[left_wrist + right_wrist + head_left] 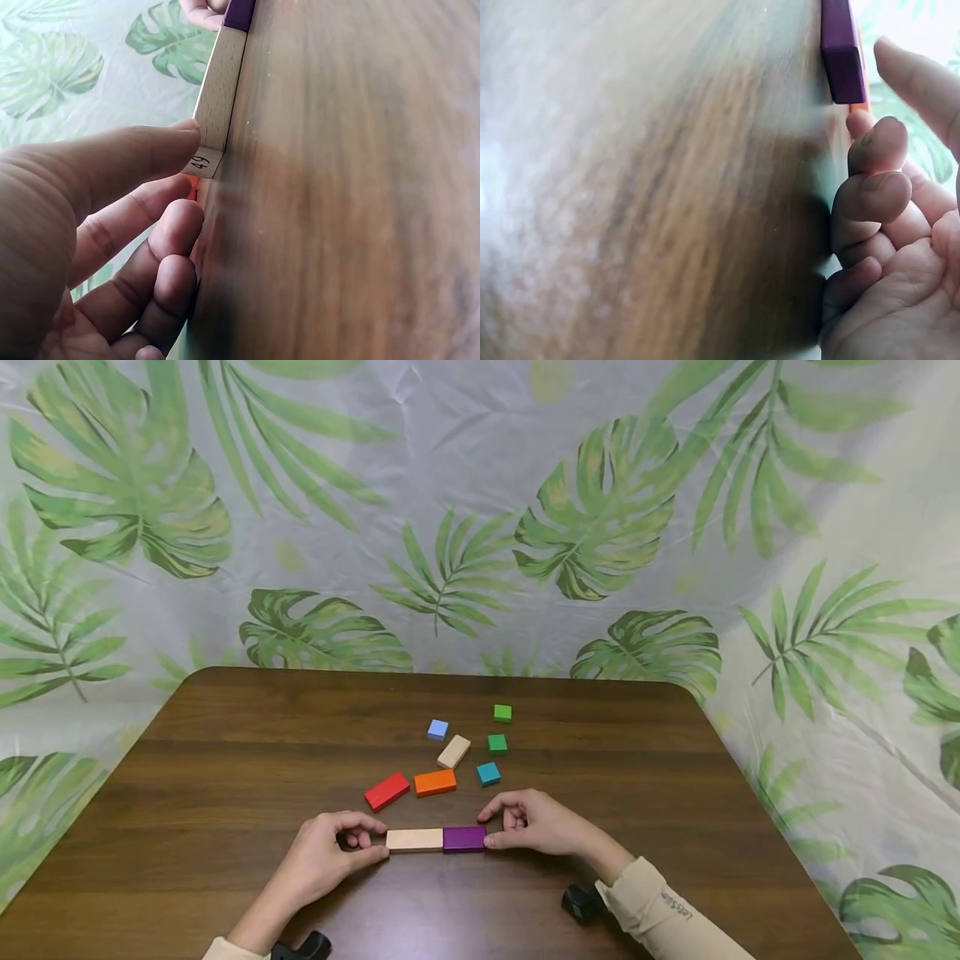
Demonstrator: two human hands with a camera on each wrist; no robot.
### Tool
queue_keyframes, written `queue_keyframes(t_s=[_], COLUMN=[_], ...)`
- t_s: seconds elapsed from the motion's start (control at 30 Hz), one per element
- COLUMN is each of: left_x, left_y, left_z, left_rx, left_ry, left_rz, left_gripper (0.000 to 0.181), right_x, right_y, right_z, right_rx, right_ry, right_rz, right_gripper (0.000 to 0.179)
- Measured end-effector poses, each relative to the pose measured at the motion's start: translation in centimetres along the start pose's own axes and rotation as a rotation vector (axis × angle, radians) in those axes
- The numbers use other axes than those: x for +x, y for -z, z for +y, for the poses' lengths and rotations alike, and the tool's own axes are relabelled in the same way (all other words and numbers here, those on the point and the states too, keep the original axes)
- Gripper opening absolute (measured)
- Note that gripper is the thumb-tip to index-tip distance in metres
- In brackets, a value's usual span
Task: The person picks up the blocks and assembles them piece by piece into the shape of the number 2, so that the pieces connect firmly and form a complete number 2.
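Observation:
A pale wooden block [415,840] and a purple block [464,839] lie end to end in a straight row, touching. At the row's left end, my left hand [322,853] holds the pale block between thumb and index finger. The left wrist view shows the thumb [161,146] against the pale block [220,90], whose end face bears a dark printed number. My right hand [543,827] is at the purple block's right end. In the right wrist view, its thumb [919,79] stands slightly apart from the purple block [844,60], other fingers loosely curled.
Beyond the row lie a red block [387,792], an orange block [435,782], another pale block [453,752], a light blue block [437,729], a teal block [488,773] and two green blocks [497,744]. All are on the brown wooden table [225,760], before a leaf-patterned curtain [465,460].

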State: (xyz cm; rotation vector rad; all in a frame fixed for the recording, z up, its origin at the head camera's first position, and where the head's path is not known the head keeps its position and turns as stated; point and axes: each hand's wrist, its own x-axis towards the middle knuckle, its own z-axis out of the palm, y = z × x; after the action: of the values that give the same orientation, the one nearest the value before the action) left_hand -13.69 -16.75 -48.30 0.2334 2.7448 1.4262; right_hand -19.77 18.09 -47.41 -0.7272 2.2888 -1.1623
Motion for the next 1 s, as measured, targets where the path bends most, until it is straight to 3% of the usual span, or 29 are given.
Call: queue_keyframes(t_s=[0.47, 1.0], left_x=[0.0, 0.0], left_y=[0.1, -0.1], left_z=[-0.2, -0.3], left_rx=[0.007, 0.0], left_ry=[-0.011, -0.017], left_rz=[-0.005, 0.003], left_gripper=[0.017, 0.016], right_x=[1.5, 4.9], right_y=[1.1, 1.1], right_z=[-0.6, -1.6], right_rx=[-0.07, -0.104], right_ry=[-0.006, 0.004], right_rz=[0.025, 0.084], right_gripper=[0.028, 0.026])
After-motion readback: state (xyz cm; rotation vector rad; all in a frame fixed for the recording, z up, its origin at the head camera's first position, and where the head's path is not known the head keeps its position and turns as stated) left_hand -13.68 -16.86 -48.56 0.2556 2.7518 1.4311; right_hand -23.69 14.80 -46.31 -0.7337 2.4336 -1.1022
